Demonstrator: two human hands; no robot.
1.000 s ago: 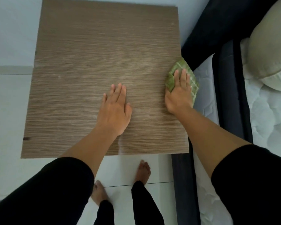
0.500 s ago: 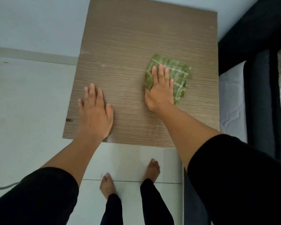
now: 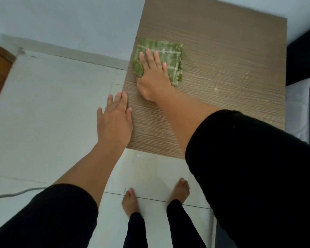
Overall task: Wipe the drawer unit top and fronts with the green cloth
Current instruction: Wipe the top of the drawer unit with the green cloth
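I see the drawer unit top (image 3: 231,72) filling the upper right of the frame, its wood grain bare. My right hand (image 3: 153,76) lies flat, fingers spread, pressing the green cloth (image 3: 170,56) down near the top's left edge. My left hand (image 3: 115,119), fingers straight, rests on that left edge, lower in the frame.

— What is the person wearing?
— Black sleeves (image 3: 249,167) pushed up to about the elbow (forearms bare), and black trousers (image 3: 184,224) narrow at the ankle.
— Anything on the hands or feet?
— Left hand (image 3: 115,120), right hand (image 3: 153,76) and feet (image 3: 130,201) are bare.
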